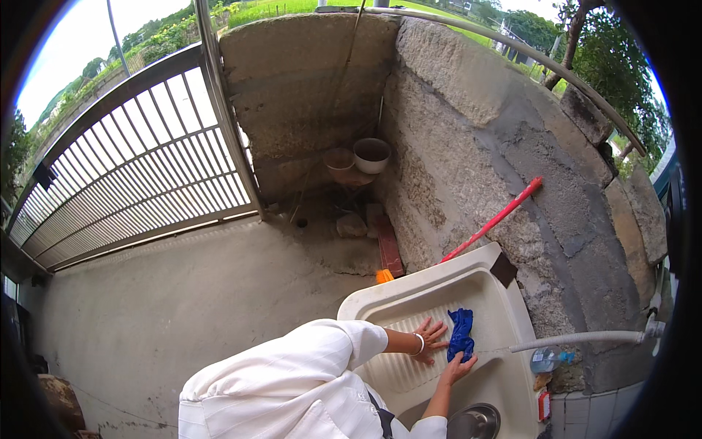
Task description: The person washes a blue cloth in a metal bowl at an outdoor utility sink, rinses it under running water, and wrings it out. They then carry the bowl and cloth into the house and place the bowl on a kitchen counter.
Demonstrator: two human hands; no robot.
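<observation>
Head view: A person's left hand [431,341] spreads open on the ribbed board [398,374] of a sink [431,276], while the right hand [458,368] grips a blue cloth [461,333] toward the sink's right edge. Work appears midway, the cloth bunched and not released.

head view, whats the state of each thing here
left hand, fingers spread on the sink
right hand, gripping the cloth's near end
blue cloth, bunched up
red pole, leaning on the wall
bottle, lying on its side
gate, open or shut, can't tell
</observation>
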